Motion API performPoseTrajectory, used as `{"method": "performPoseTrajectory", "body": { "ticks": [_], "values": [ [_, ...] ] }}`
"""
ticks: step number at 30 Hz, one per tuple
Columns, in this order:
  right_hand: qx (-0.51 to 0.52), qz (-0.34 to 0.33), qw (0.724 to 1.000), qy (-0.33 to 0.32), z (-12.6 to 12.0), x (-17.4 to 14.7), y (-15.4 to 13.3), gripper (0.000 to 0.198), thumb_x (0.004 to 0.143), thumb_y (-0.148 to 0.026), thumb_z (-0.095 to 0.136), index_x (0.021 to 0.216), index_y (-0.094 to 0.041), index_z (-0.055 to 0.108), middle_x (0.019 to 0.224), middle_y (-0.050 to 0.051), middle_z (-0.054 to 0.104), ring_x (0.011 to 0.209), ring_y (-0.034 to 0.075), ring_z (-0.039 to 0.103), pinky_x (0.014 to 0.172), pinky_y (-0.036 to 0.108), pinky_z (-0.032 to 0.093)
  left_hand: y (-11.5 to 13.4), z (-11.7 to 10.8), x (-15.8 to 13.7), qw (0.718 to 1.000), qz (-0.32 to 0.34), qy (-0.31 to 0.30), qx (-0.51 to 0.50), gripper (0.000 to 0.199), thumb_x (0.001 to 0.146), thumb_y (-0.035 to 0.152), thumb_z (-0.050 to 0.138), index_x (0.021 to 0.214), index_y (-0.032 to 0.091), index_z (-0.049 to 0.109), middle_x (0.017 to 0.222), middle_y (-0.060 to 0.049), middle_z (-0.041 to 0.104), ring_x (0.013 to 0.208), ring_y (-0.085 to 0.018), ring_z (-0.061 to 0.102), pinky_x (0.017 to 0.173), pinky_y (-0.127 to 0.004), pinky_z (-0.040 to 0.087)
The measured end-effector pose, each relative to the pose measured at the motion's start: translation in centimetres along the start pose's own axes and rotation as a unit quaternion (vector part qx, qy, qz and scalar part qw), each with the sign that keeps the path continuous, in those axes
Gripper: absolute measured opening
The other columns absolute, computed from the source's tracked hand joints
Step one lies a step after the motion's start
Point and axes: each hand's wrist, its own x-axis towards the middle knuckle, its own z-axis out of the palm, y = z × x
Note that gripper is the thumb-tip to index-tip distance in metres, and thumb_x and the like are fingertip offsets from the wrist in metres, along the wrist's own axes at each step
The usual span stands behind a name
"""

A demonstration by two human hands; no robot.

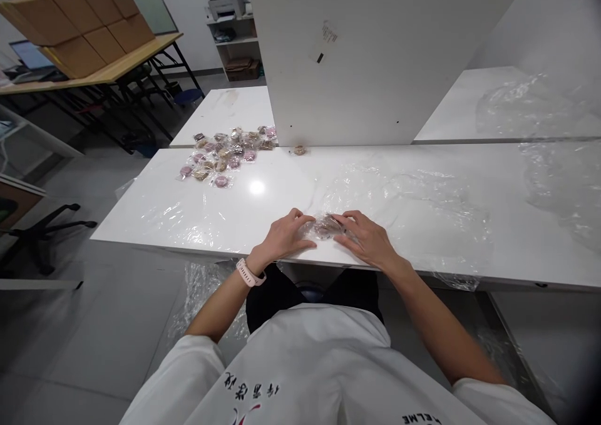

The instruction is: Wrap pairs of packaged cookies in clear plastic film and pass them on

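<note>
A small clear plastic packet with something brownish inside lies on the white table near its front edge. My left hand, with a pale pink watch on the wrist, holds the packet's left side between curved fingers and thumb. From the right, my right hand grips the other side, its fingertips on the crinkled film. Glare on the plastic hides what exactly is inside.
Several individually wrapped pink, tan and brown pieces lie in a pile at the back left. One wrapped tan piece sits by the upright white panel. Clear plastic sheeting spreads over the table to the right and hangs below its edge.
</note>
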Motion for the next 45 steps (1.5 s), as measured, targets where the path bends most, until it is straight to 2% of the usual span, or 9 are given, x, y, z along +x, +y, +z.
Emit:
{"method": "performPoseTrajectory", "body": {
  "ticks": [7, 10, 14, 22, 24, 29, 36, 41, 45],
  "values": [
    [-0.005, -0.016, 1.0, 0.018, 0.7, -0.4, 0.1, 0.036, 0.103, -0.044, 0.046, 0.124, -0.022, 0.066, 0.11, 0.009, 0.072, 0.094, 0.021, 0.067, 0.071, 0.031, 0.051, -1.5, -2.3, -2.5, 1.0, -0.005, -0.018, 0.001, 0.039, 0.093, 0.012, 0.054, 0.128, 0.026, 0.061, 0.091, -0.002, 0.063, 0.075, -0.016, 0.06, 0.066, -0.027, 0.045],
    [0.014, -0.013, 0.999, 0.045, 0.8, -0.3, 0.0, 0.033, 0.104, -0.042, 0.045, 0.112, -0.02, 0.069, 0.103, 0.009, 0.072, 0.093, 0.021, 0.066, 0.071, 0.031, 0.05, -2.7, -3.5, -3.1, 0.986, -0.085, 0.145, -0.003, 0.02, 0.09, 0.017, 0.06, 0.107, 0.023, 0.069, 0.089, -0.003, 0.065, 0.084, -0.019, 0.061, 0.07, -0.03, 0.047],
    [0.026, 0.001, 0.997, 0.069, 0.8, -0.8, -0.2, 0.031, 0.104, -0.04, 0.046, 0.106, -0.02, 0.07, 0.1, 0.009, 0.07, 0.091, 0.022, 0.063, 0.075, 0.034, 0.049, -1.7, -3.0, -4.4, 0.86, -0.255, 0.421, -0.133, 0.015, 0.09, 0.032, 0.063, 0.099, 0.02, 0.065, 0.091, -0.004, 0.066, 0.083, -0.017, 0.063, 0.071, -0.03, 0.051],
    [-0.002, -0.001, 0.998, 0.066, 0.9, -2.6, -1.3, 0.034, 0.102, -0.037, 0.05, 0.13, -0.021, 0.064, 0.115, 0.01, 0.069, 0.099, 0.025, 0.058, 0.082, 0.039, 0.045, 6.9, 3.3, -4.0, 0.701, -0.259, 0.226, -0.625, 0.067, 0.088, 0.047, 0.069, 0.147, 0.027, 0.044, 0.149, -0.012, 0.055, 0.137, -0.026, 0.054, 0.114, -0.043, 0.043],
    [-0.007, -0.001, 0.998, 0.067, 0.9, -2.7, -1.3, 0.035, 0.102, -0.037, 0.05, 0.132, -0.021, 0.062, 0.117, 0.01, 0.068, 0.101, 0.025, 0.058, 0.082, 0.039, 0.045, 7.7, 3.6, -2.7, 0.739, -0.214, 0.221, -0.6, 0.064, 0.095, 0.047, 0.059, 0.152, 0.029, 0.037, 0.157, -0.011, 0.045, 0.145, -0.026, 0.044, 0.12, -0.045, 0.036],
    [-0.006, 0.012, 0.999, 0.043, 0.8, -2.6, -1.4, 0.031, 0.102, -0.031, 0.044, 0.123, -0.021, 0.065, 0.118, 0.012, 0.068, 0.101, 0.028, 0.058, 0.084, 0.042, 0.047, 7.2, 4.5, 0.0, 0.968, 0.019, 0.126, -0.217, 0.05, 0.099, 0.036, 0.051, 0.146, 0.023, 0.047, 0.157, -0.013, 0.046, 0.152, -0.029, 0.031, 0.126, -0.056, 0.024],
    [0.052, 0.165, 0.964, 0.2, -0.9, -8.7, -4.7, 0.018, 0.097, -0.032, 0.054, 0.105, -0.029, 0.07, 0.103, 0.01, 0.072, 0.1, 0.029, 0.066, 0.092, 0.05, 0.049, 3.5, 4.7, 0.7, 0.98, 0.19, 0.06, -0.008, 0.052, 0.1, 0.019, 0.045, 0.152, 0.02, 0.036, 0.149, -0.015, 0.054, 0.147, -0.025, 0.042, 0.122, -0.055, 0.036],
    [0.303, 0.518, 0.752, 0.274, -1.7, -14.7, -2.9, 0.054, 0.089, -0.072, 0.047, 0.07, -0.025, 0.063, 0.06, 0.005, 0.058, 0.051, 0.02, 0.054, 0.048, 0.036, 0.045, 2.5, 4.8, 1.1, 0.978, 0.201, 0.051, -0.002, 0.05, 0.1, 0.009, 0.038, 0.148, 0.021, 0.039, 0.147, -0.013, 0.056, 0.145, -0.025, 0.045, 0.12, -0.056, 0.038],
    [0.495, 0.562, 0.614, 0.249, -3.1, -14.4, 0.4, 0.062, 0.073, -0.082, 0.058, 0.075, -0.021, 0.065, 0.062, 0.003, 0.059, 0.044, 0.013, 0.046, 0.036, 0.026, 0.033, 2.9, 4.7, 1.3, 0.977, 0.207, 0.046, 0.0, 0.048, 0.099, 0.005, 0.035, 0.145, 0.02, 0.038, 0.144, -0.013, 0.057, 0.141, -0.025, 0.047, 0.115, -0.053, 0.043]
  ]
}}
